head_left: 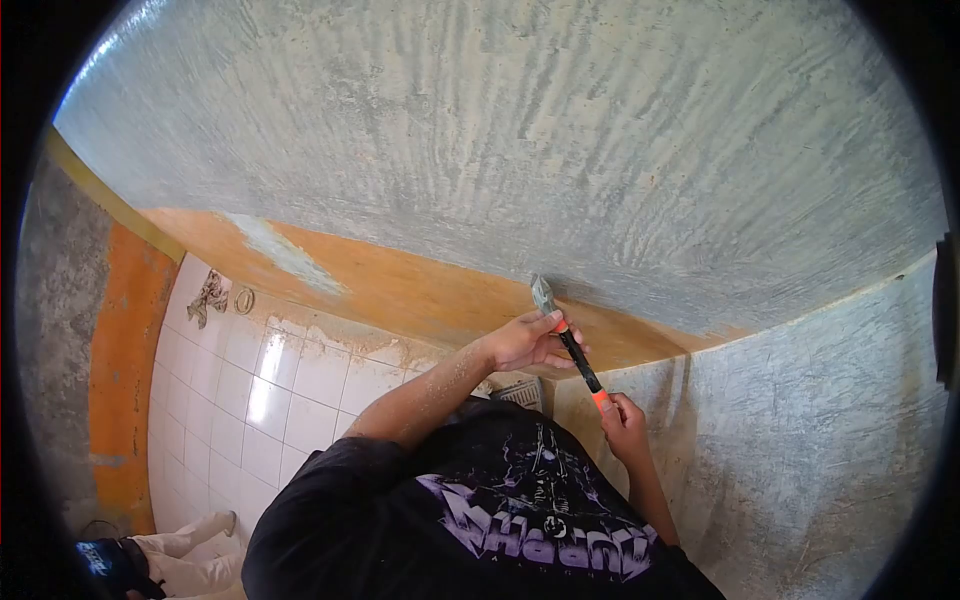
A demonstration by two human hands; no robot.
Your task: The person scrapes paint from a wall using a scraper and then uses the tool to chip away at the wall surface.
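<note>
Scraper (568, 340) pressed blade-up against the grey scraped wall (560, 140), at the edge where grey meets the orange paint band (400, 290). Left hand (528, 342) grips the upper handle just below the blade, fingers (560, 345) clenched around it. Right hand (622, 418) holds the orange butt end of the handle, fingers closed on it. Black printed T-shirt (480, 510) fills the lower view. White wall tiles (270, 400) at lower left, under the orange band.
</note>
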